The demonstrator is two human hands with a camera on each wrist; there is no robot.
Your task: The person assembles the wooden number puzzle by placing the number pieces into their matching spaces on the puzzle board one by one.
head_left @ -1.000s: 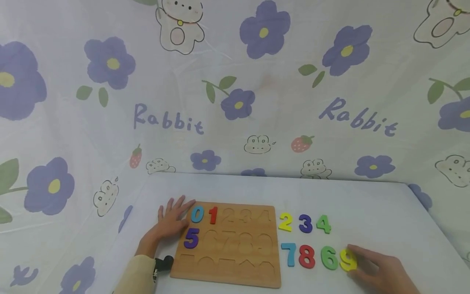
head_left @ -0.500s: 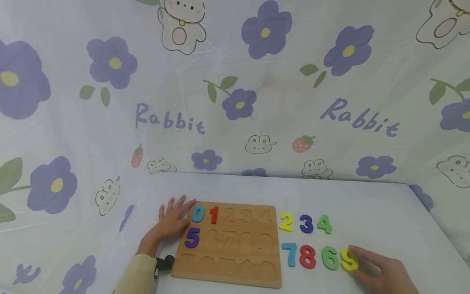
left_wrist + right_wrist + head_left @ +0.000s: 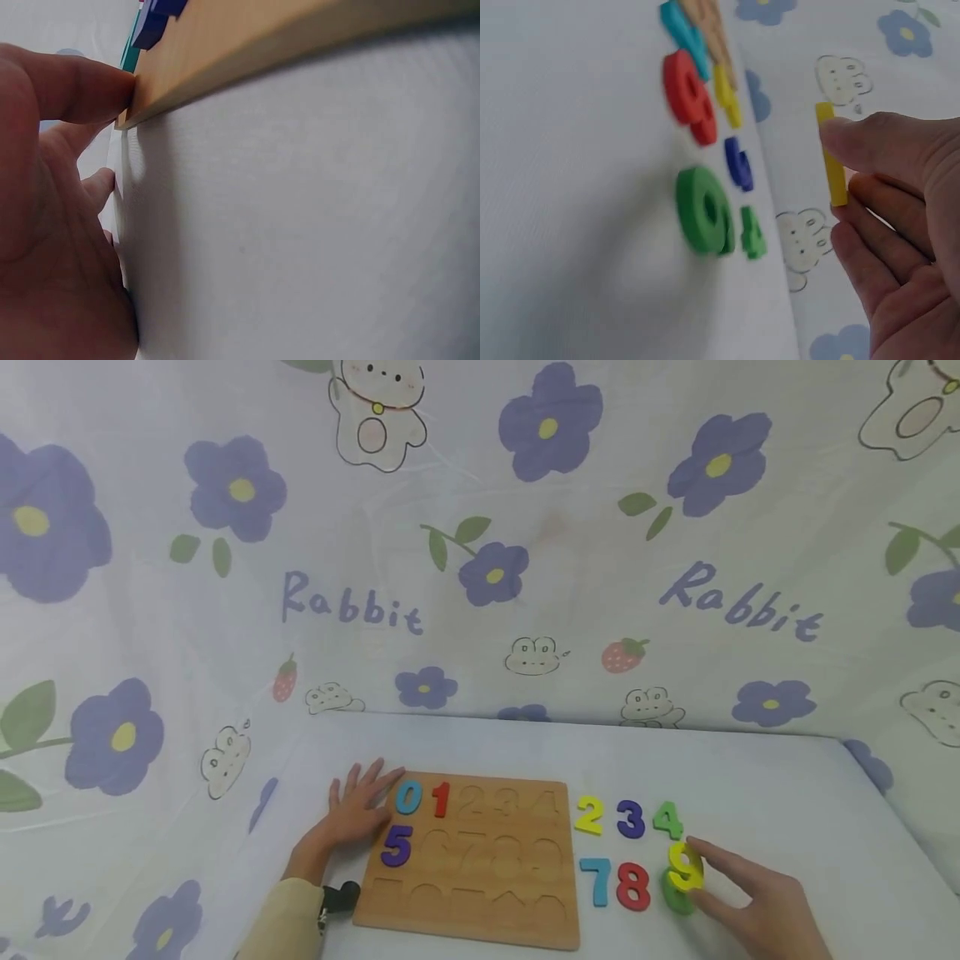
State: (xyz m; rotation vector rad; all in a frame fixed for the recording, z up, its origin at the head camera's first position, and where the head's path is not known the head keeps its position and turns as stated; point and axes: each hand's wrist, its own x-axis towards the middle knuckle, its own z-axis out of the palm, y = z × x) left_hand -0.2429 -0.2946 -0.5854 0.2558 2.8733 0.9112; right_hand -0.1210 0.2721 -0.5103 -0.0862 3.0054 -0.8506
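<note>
My right hand (image 3: 765, 897) pinches a yellow number 9 (image 3: 685, 867) between thumb and fingers. In the right wrist view the 9 (image 3: 831, 154) appears edge-on, raised above the tabletop. From the head it overlaps a green number 6 (image 3: 678, 897), partly hiding it. My left hand (image 3: 352, 810) lies with spread fingers at the left edge of the wooden number board (image 3: 465, 922); in the left wrist view its thumb (image 3: 94, 90) touches the board's edge. A blue 0 (image 3: 408, 797), a red 1 (image 3: 440, 799) and a purple 5 (image 3: 397, 846) sit on the board; its other outlined recesses hold no pieces.
Right of the board, a yellow 2 (image 3: 589, 815), a purple 3 (image 3: 631, 819) and a green 4 (image 3: 667, 820) form the upper row. Below them lie a blue 7 (image 3: 598, 881) and a red 8 (image 3: 633, 887). A patterned curtain (image 3: 465, 477) rises behind the white table (image 3: 757, 785).
My right hand has lifted the yellow 9 from its spot right of the green 6 and moved it left and up, over the 6. The left hand stays at the board.
</note>
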